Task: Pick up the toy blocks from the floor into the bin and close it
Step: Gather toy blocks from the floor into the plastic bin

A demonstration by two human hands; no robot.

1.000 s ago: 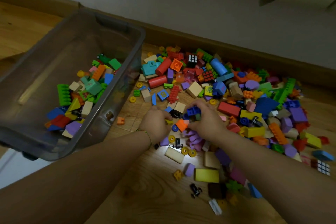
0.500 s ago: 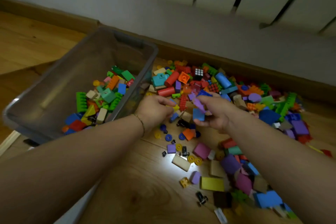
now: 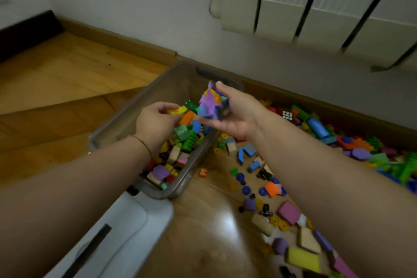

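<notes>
Over one bin: left hand fingers pinch one yellow block; right hand fingers curl round a blurred block cluster, uncountable.

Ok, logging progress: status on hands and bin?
Left hand pinches yellow block, right hand holds purple-blue block cluster, both over translucent grey bin. White lid off. Colourful block pile on floor.

One bin, one lid, one radiator, one puzzle cube. Two hands: left hand, right hand. The blocks number in dozens, too many to count.
</notes>
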